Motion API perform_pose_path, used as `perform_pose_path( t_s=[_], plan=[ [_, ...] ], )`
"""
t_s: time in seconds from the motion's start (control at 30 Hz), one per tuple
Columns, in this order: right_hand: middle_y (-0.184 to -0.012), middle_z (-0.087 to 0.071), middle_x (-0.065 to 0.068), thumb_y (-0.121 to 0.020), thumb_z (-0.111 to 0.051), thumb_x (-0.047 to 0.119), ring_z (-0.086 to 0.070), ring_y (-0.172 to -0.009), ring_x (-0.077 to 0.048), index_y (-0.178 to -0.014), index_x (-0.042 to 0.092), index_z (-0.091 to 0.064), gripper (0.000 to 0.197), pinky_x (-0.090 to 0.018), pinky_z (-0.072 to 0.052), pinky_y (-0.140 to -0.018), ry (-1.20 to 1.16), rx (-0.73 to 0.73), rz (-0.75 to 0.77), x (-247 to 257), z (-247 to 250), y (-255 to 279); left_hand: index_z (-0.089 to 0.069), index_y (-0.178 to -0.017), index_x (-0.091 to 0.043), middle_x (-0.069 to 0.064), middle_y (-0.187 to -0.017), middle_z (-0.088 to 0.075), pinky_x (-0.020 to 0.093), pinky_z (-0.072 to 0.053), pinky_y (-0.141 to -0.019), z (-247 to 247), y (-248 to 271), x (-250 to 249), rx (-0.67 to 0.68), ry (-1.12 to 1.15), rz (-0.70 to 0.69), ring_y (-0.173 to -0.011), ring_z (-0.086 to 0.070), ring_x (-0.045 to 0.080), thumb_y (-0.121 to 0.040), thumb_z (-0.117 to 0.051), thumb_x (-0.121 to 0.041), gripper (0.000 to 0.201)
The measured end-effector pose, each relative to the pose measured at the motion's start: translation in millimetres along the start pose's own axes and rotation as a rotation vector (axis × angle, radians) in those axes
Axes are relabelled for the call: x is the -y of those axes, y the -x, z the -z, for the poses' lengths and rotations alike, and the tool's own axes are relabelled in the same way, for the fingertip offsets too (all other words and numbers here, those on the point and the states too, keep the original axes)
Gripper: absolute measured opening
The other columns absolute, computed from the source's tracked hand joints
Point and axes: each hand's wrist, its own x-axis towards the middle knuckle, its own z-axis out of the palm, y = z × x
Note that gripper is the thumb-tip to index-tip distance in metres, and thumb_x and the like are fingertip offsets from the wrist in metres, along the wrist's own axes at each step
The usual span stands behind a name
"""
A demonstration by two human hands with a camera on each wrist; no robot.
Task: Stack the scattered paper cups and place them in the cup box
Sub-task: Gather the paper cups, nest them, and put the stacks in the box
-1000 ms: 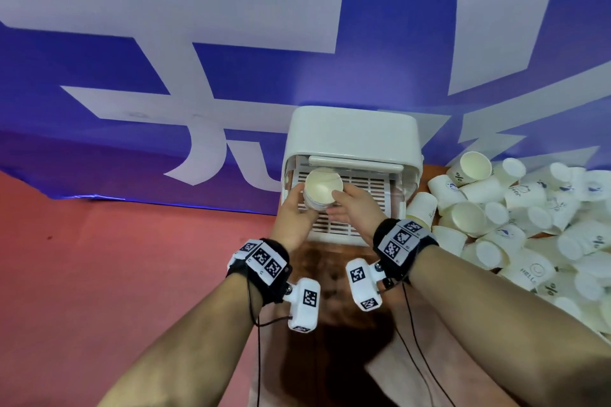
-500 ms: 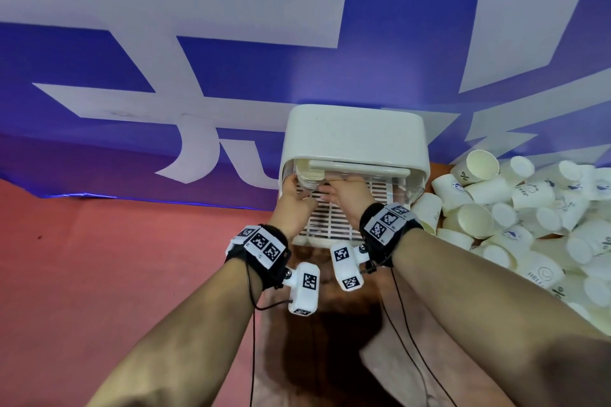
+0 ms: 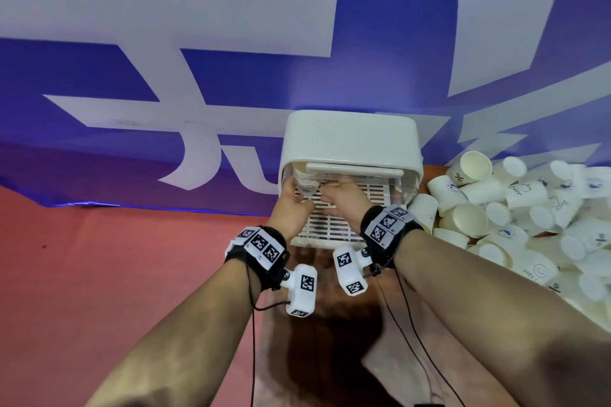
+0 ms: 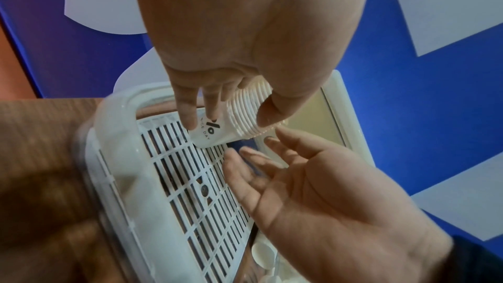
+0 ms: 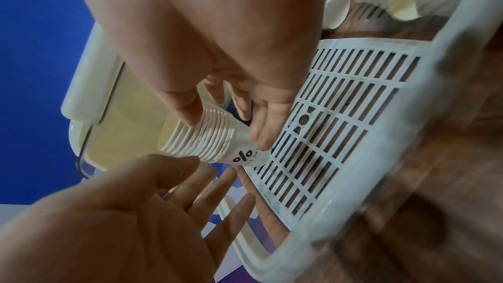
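At the left side of the cup box (image 3: 350, 139) opening, the left hand (image 3: 292, 205) grips a nested stack of paper cups (image 4: 239, 119), thumb on the rims and fingers on the base cup's wall. The stack lies tilted, base on the box's slatted tray (image 5: 340, 102), rims toward the back of the box. The right hand (image 3: 345, 198) is just beside it, fingers spread and straight, holding nothing. Loose paper cups (image 3: 515, 208) lie heaped to the right of the box.

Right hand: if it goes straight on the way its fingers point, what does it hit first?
Likely the stack of cups that the left hand holds in the cup box; the right hand fingertips are almost there.
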Motion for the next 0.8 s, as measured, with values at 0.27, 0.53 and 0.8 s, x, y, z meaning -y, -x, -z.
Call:
perform_pose_path(
  t_s=[0.27, 0.53, 0.8],
  plan=[
    [-0.128, -0.054, -0.009, -0.097, -0.057, 0.015, -0.056, -0.118, -0.026, -0.143, 0.013, -0.041, 0.049, -0.042, -0.054, -0.095, 0.118, 0.000, -0.020, 4, 16, 40, -0.052, -0.135, -0.020, 0.001, -0.131, -0.061, 0.045, -0.046, -0.104, 5, 25, 1, -0.037, -0.196, -0.004, -0.117, -0.060, 0.019, -0.069, -0.059, -0.026, 0.067],
    [-0.111, -0.059, -0.007, -0.096, -0.058, 0.017, -0.059, -0.096, -0.017, -0.138, 0.017, -0.049, 0.043, -0.035, -0.056, -0.084, 0.251, 0.023, 0.022, 5, 33, 83, -0.051, -0.136, -0.009, 0.008, -0.132, -0.058, 0.031, -0.041, -0.105, -7, 74, -20, -0.129, -0.336, -0.040, -0.120, -0.054, 0.022, -0.090, -0.056, -0.007, 0.047],
    [-0.114, -0.061, -0.009, -0.095, -0.058, 0.017, -0.060, -0.092, -0.017, -0.129, 0.016, -0.056, 0.034, -0.036, -0.056, -0.082, 0.305, 0.023, 0.122, 12, 91, 134, -0.056, -0.128, -0.009, 0.002, -0.125, -0.057, 0.031, -0.041, -0.105, -60, 107, -42, -0.111, -0.450, -0.133, -0.117, -0.055, 0.019, -0.089, -0.058, -0.009, 0.039]
  ],
)
